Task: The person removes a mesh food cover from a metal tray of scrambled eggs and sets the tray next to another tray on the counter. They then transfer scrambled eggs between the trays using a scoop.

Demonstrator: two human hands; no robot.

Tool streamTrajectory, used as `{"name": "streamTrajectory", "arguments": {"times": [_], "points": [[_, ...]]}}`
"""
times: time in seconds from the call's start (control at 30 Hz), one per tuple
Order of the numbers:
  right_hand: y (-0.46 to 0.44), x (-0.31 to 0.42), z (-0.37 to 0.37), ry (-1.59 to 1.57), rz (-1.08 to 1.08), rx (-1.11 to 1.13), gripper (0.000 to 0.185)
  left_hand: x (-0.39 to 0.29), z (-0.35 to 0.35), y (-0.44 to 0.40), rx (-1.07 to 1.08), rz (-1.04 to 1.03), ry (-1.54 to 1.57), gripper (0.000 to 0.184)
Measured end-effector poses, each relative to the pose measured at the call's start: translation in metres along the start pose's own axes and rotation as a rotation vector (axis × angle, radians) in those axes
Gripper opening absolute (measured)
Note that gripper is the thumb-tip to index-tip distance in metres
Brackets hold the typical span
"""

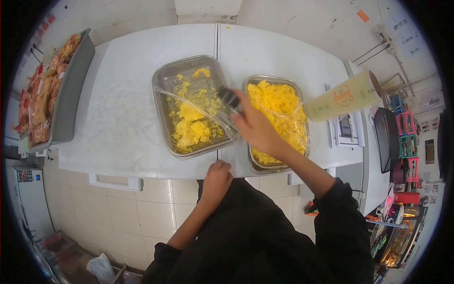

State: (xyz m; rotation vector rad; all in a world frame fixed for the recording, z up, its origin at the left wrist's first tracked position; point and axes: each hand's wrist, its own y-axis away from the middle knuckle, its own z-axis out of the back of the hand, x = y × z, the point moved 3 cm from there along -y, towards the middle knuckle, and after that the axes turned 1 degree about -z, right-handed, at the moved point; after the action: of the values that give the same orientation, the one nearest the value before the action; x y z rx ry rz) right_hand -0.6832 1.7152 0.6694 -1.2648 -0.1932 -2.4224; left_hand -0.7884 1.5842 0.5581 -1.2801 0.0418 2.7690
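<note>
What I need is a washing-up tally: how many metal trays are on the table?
2 seen: the left tray, near the middle of the table; the right tray, beside the roll. Another may be hidden beneath the right tray.

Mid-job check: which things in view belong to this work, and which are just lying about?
Likely in the job:
blurred dark object in the right hand
left tray
right tray
yellow food
clear film
printed roll, probably

Seemingly just lying about:
grey crate
bagged goods
papers
</note>
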Motion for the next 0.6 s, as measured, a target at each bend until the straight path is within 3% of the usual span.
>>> {"name": "streamTrajectory", "arguments": {"times": [0.03, 0.17, 0.23, 0.37, 0.43, 0.5, 0.53, 0.6], "points": [[0.007, 0.003, 0.021, -0.096, -0.225, 0.079, 0.052, -0.005, 0.010, 0.000, 0.017, 0.007, 0.021, 0.021], [0.043, -0.029, 0.085, 0.017, -0.280, -0.077, 0.049, -0.022, 0.078, -0.017, -0.277, -0.027, -0.010, 0.022], [0.063, -0.034, 0.107, 0.084, -0.277, -0.134, 0.048, -0.019, 0.103, -0.036, -0.385, -0.016, -0.180, 0.026], [0.106, -0.040, 0.107, 0.383, -0.567, 0.122, 0.047, -0.042, 0.110, -0.051, -0.482, -0.149, -0.467, 0.029], [0.133, -0.041, 0.094, 0.509, -0.470, 0.117, 0.050, -0.048, 0.082, -0.036, -0.238, -0.157, -0.088, 0.030], [0.145, -0.034, 0.088, 0.652, -0.513, 0.082, 0.052, -0.039, 0.043, -0.022, 0.104, 0.014, 0.227, 0.030], [0.147, -0.031, 0.087, 0.793, -0.540, 0.055, 0.055, -0.027, 0.021, -0.016, 0.113, 0.012, 0.232, 0.030], [0.142, -0.040, 0.082, 0.832, -0.548, 0.027, 0.058, -0.005, -0.024, -0.006, 0.466, 0.323, 0.764, 0.036]]}}
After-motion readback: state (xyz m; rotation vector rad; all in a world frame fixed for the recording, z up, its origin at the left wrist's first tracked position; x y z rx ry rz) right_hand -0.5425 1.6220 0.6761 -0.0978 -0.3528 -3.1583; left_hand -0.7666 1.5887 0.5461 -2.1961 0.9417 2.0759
